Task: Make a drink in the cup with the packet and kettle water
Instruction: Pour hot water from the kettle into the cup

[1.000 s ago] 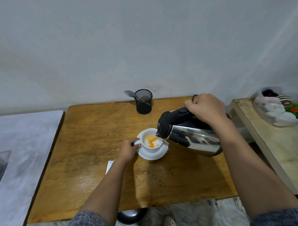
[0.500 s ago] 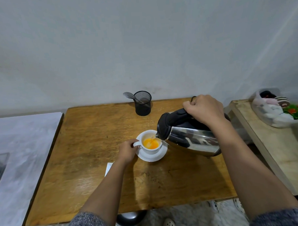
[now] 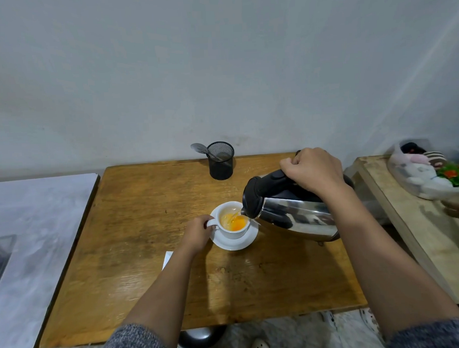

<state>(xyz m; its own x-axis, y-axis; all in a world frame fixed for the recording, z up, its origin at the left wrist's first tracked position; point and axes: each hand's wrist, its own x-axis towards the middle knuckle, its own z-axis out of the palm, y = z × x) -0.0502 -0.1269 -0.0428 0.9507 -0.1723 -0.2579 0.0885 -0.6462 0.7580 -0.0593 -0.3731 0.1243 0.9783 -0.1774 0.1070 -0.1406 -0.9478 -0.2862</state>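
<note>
A white cup (image 3: 232,233) stands on a white saucer (image 3: 245,241) in the middle of the wooden table (image 3: 136,230). Orange liquid fills part of the cup. My left hand (image 3: 196,231) grips the cup's handle. My right hand (image 3: 313,171) holds the black handle of a steel kettle (image 3: 293,215), tilted with its spout over the cup's rim, and a thin stream of water runs into the cup. A white packet (image 3: 167,258) lies on the table, mostly hidden behind my left forearm.
A black mesh holder (image 3: 220,160) with a spoon (image 3: 199,148) stands at the table's back edge. A grey surface (image 3: 28,230) lies to the left. On the right a lighter wooden table (image 3: 420,234) carries a clear bag of items (image 3: 430,171).
The orange liquid in the cup has risen and spread as the kettle keeps pouring. Both hands keep their holds; the view has shifted slightly.
</note>
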